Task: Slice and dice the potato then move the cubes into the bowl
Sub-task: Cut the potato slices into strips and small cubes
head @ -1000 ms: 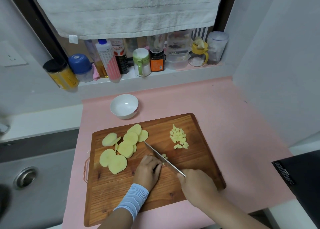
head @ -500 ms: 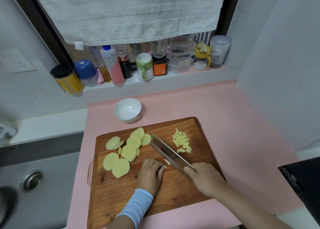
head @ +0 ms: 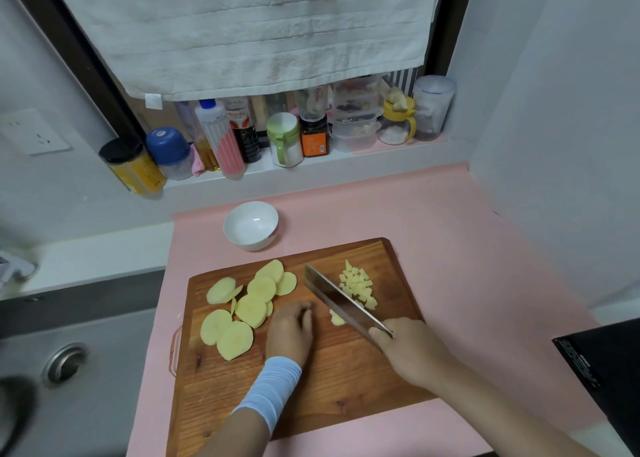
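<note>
A wooden cutting board [head: 311, 387] lies on a pink mat. Several round potato slices [head: 249, 304] are spread over its left half. A pile of small potato cubes [head: 356, 285] sits at the board's far right. My right hand [head: 412, 349] grips the handle of a cleaver [head: 339, 300], whose tilted blade lies between the slices and the cubes. A few freshly cut pieces [head: 336, 318] lie just left of the blade. My left hand [head: 289, 332] rests on the board beside the slices, fingers bent, holding nothing. The white bowl [head: 242, 238] stands empty behind the board.
A sill [head: 346, 158] behind the mat carries several bottles and jars under a hanging towel [head: 259, 34]. A steel sink [head: 65, 363] lies to the left. A black appliance [head: 602, 370] sits at the right edge, with a wall close on the right.
The cleaver left its cutting position, tilted, and moved right toward the cube pile. My left hand let go of the cut pieces and drew back left.
</note>
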`<control>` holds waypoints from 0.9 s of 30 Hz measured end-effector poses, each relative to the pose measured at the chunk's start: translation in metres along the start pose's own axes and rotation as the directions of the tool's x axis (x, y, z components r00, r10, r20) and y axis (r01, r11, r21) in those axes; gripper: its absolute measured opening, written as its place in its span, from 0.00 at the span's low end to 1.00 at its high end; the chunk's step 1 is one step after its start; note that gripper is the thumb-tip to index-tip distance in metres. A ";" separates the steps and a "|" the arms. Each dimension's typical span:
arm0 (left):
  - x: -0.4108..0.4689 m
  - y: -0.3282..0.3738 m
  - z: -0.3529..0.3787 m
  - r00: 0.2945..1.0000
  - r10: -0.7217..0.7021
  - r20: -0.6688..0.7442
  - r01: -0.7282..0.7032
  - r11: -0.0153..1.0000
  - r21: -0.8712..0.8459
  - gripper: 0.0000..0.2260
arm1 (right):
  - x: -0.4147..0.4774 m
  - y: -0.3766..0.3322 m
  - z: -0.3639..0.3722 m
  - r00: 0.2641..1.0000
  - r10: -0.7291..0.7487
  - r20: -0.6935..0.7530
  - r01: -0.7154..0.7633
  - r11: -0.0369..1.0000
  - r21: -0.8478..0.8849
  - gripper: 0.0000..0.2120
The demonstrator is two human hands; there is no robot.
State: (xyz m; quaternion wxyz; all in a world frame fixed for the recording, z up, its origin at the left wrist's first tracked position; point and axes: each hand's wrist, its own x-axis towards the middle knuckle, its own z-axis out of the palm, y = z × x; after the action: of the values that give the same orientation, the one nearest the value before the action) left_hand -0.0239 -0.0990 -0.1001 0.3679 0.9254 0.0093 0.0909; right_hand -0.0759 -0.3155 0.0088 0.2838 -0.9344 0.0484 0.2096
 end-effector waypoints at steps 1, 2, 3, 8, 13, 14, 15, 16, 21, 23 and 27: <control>0.001 -0.006 -0.007 0.999 -0.030 -0.017 0.030 1.000 0.010 0.07 | -0.001 0.000 0.003 1.000 -0.008 0.025 0.008 1.000 -0.018 0.21; 0.002 -0.013 -0.013 0.999 -0.042 -0.024 0.042 0.999 0.026 0.08 | -0.001 0.000 0.007 0.999 -0.012 0.048 0.014 0.999 -0.047 0.21; 0.003 -0.017 -0.018 0.999 -0.037 -0.023 0.038 0.998 0.047 0.10 | -0.002 0.001 0.010 0.998 -0.010 0.064 0.016 0.997 -0.082 0.21; 0.011 -0.020 -0.028 0.999 0.045 -0.002 -0.045 0.991 0.128 0.11 | 0.004 0.010 0.016 0.998 0.055 0.002 -0.055 0.994 -0.091 0.19; 0.031 -0.023 -0.028 0.983 0.180 -0.019 -0.169 0.951 0.260 0.15 | 0.021 0.012 0.004 0.990 0.117 -0.078 -0.121 0.992 -0.045 0.18; 0.037 -0.025 -0.030 0.985 0.168 -0.034 -0.151 0.943 0.296 0.15 | 0.025 0.011 0.003 0.990 0.116 -0.080 -0.119 0.992 -0.036 0.18; 0.043 -0.027 -0.032 0.988 0.144 -0.048 -0.121 0.936 0.330 0.15 | 0.028 0.008 0.002 0.990 0.113 -0.082 -0.115 0.993 -0.029 0.18; 0.050 -0.028 -0.035 0.993 0.107 -0.055 -0.081 0.930 0.358 0.15 | 0.031 0.005 0.002 0.991 0.104 -0.084 -0.106 0.994 -0.019 0.18; 0.088 -0.032 -0.046 0.959 -0.251 0.131 0.167 0.874 0.456 0.27 | 0.044 -0.022 0.007 0.996 0.047 -0.079 -0.046 0.999 0.010 0.17; 0.102 -0.034 -0.048 0.929 -0.297 0.219 0.163 0.862 0.481 0.32 | 0.050 -0.030 0.011 0.997 0.039 -0.073 -0.038 0.999 0.023 0.18; 0.122 -0.034 -0.049 0.920 -0.252 0.299 0.062 0.849 0.524 0.31 | 0.059 -0.040 0.019 0.998 0.041 -0.052 -0.039 0.999 0.032 0.16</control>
State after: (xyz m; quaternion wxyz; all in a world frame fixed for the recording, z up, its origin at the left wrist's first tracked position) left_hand 0.0892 -0.0305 -0.0688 0.1146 0.9858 0.0426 -0.1149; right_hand -0.0207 -0.2694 -0.0101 0.2928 -0.9339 0.0779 0.1897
